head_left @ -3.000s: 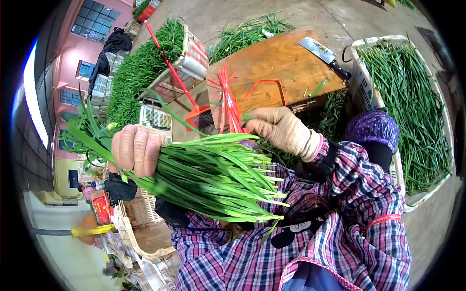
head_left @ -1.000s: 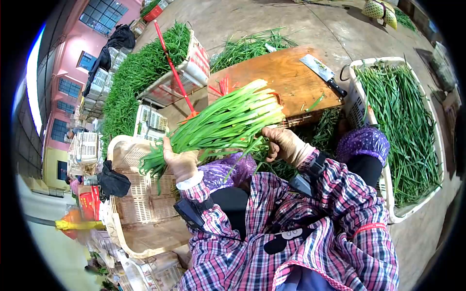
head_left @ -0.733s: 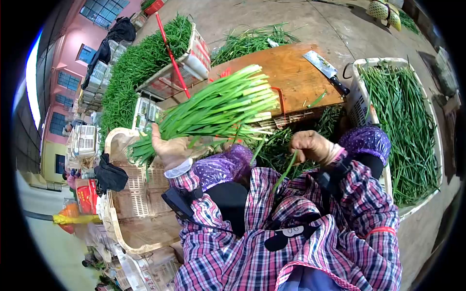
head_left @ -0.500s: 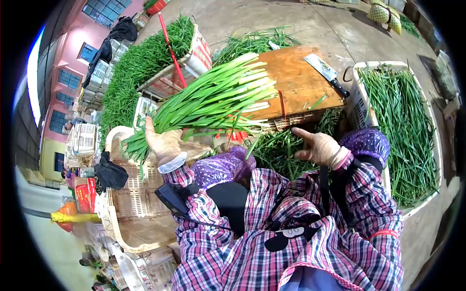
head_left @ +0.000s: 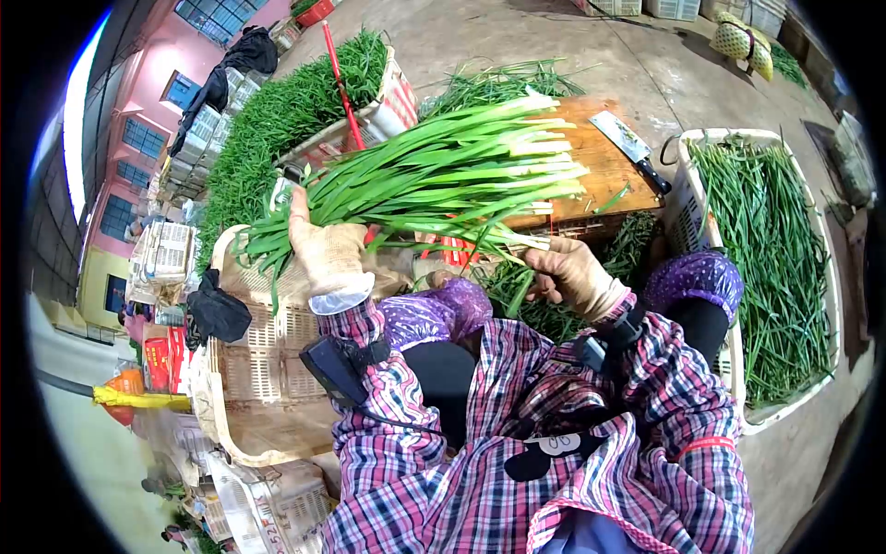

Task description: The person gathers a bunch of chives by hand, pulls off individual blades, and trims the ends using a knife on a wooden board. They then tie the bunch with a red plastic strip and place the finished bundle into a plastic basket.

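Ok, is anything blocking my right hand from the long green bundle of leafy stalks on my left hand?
Nothing visible does. Your right hand has its fingers at the pale lower stalk ends of the long green leafy bundle.

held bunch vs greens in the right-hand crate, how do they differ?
The held bunch fans out in mid-air on the left hand; the crate greens lie packed in the crate.
The bunch looks brighter; the crate greens look darker.
The bunch is much smaller than the crate load.
Shared: both are long, thin and green.
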A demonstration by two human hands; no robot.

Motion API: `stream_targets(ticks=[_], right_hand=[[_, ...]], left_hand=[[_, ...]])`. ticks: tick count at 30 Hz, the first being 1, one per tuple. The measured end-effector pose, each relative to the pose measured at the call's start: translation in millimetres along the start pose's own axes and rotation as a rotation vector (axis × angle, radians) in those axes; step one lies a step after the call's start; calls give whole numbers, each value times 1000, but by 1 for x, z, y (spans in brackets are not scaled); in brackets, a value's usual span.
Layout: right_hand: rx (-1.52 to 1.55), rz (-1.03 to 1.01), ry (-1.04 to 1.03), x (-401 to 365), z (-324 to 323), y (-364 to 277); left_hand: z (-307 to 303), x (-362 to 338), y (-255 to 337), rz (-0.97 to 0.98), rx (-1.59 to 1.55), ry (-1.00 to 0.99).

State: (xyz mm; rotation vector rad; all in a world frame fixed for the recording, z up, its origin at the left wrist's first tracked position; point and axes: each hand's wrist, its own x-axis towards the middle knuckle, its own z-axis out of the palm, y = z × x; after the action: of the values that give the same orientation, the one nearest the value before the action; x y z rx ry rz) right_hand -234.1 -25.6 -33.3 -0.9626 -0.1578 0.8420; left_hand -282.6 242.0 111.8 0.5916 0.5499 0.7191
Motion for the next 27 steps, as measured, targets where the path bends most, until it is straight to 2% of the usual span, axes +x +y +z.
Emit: stream_targets(ticks=[3,4,6,7,8,10,11,13,14,15,16,18,19,20,22,24,26,27], right_hand=[[-226,-5,133,-6,-29,4],[-439,96,145,-5,-47,7],[-1083,-40,144,-4,-68,20],[-1430,-93,185,-8,-60,13],[-1279,-63,180,-8,-49,5],[-1226,-6,217,4,-25,-5],[-1229,-54,216,16,-20,-2],[-1217,-222,237,31,-13,5],[-1183,-282,223,42,-16,11],[-1457,-924,150,74,-44,43],[-1362,-509,191,68,-35,34],[-1107,-478,208,53,-30,32],[-1205,-187,174,39,-24,17],[-1240,-157,172,17,-16,2],[-1440,-48,73,6,-33,5],[-1646,-22,-101,-10,-64,10],[-1706,13,-17,-28,-65,-2],[-1515,-138,85,-34,-64,-6]], left_hand=[[9,-6,1,70,50,-55],[5,1,3,70,46,-55],[-4,22,7,34,-18,-131],[6,14,11,-23,-76,-83],[10,13,10,-20,-69,-48],[7,18,8,-5,-72,-109],[5,17,8,-10,-68,-119],[2,16,6,-82,-44,-230],[-2,25,4,-60,-38,-204],[3,15,0,-23,-26,-189],[6,8,-3,18,-16,-169],[0,16,6,0,-26,-152],[-4,20,8,-25,-29,-137],[-2,9,4,55,60,-146],[12,-1,1,62,17,-36],[0,11,4,13,5,-36],[-7,5,5,-12,19,-79],[-11,8,5,2,41,-66]])
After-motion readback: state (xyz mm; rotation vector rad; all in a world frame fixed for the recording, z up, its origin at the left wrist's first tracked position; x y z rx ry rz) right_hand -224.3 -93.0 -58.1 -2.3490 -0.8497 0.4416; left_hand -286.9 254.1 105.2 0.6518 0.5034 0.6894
